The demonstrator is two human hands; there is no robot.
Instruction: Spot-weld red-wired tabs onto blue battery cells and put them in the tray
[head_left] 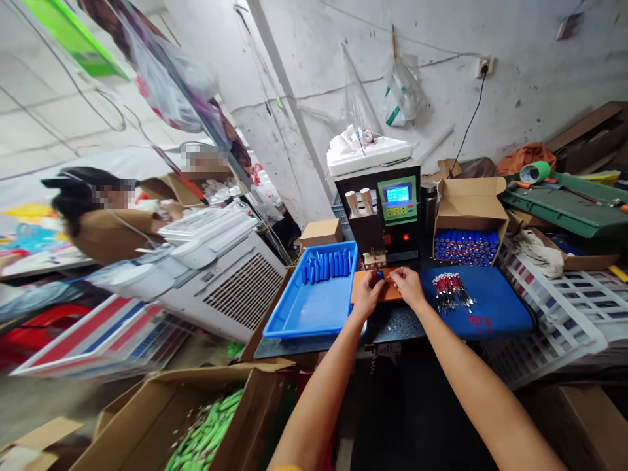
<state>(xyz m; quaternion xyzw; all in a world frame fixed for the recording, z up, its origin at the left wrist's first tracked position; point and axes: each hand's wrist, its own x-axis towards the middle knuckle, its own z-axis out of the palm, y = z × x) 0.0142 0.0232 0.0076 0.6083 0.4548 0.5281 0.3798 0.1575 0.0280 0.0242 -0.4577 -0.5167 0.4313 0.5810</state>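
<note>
My left hand [367, 294] is closed on a small blue battery cell [379, 275], at the front of a black spot-welding machine [400, 230] with a lit screen. Beside it my right hand [407, 286] pinches something thin, too small to make out, close to the cell. Both hands are over an orange block [391, 294] under the machine's metal electrodes [375, 258]. To their left, a blue tray [314, 319] carries a row of blue cells [330, 265]. On the right, red and black wire leads [450, 292] lie on a blue mat [500, 313].
An open cardboard box [471, 203] of blue cells stands right of the machine. A white plastic crate [544, 327] sits at the right. Another box [260, 399] with green pieces is low at left. A person [108, 222] works beyond a white air cooler [240, 288].
</note>
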